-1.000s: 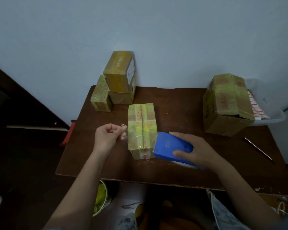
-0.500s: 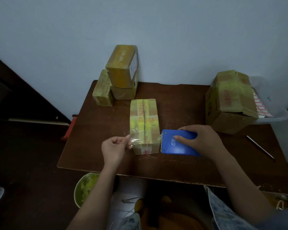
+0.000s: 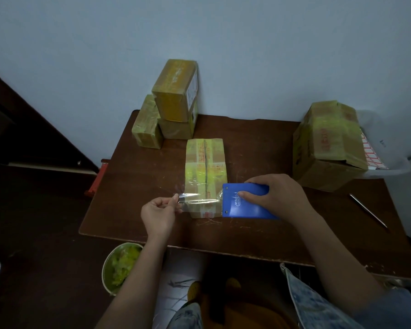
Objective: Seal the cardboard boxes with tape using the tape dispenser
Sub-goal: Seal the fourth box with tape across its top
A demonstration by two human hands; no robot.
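Observation:
A long narrow cardboard box (image 3: 205, 166), wrapped in shiny tape, lies in the middle of the brown table (image 3: 259, 143). My right hand (image 3: 274, 194) grips the blue tape dispenser (image 3: 246, 204), which sits at the box's near right corner. A strip of clear tape (image 3: 198, 199) stretches from the dispenser leftward across the box's near end. My left hand (image 3: 159, 212) pinches the free end of that strip just left of the box.
Three taped boxes (image 3: 173, 103) are stacked at the table's back left against the wall. A larger box (image 3: 328, 143) stands at the right, beside a white tub with red-gridded labels (image 3: 373, 155). A thin metal rod (image 3: 368, 210) lies near the right edge. A bowl (image 3: 119, 267) sits on the floor.
My left hand went from hanging free to pinching the tape end and has drawn it left across the box. The dispenser tilted flat beside the box. The camera moved closer.

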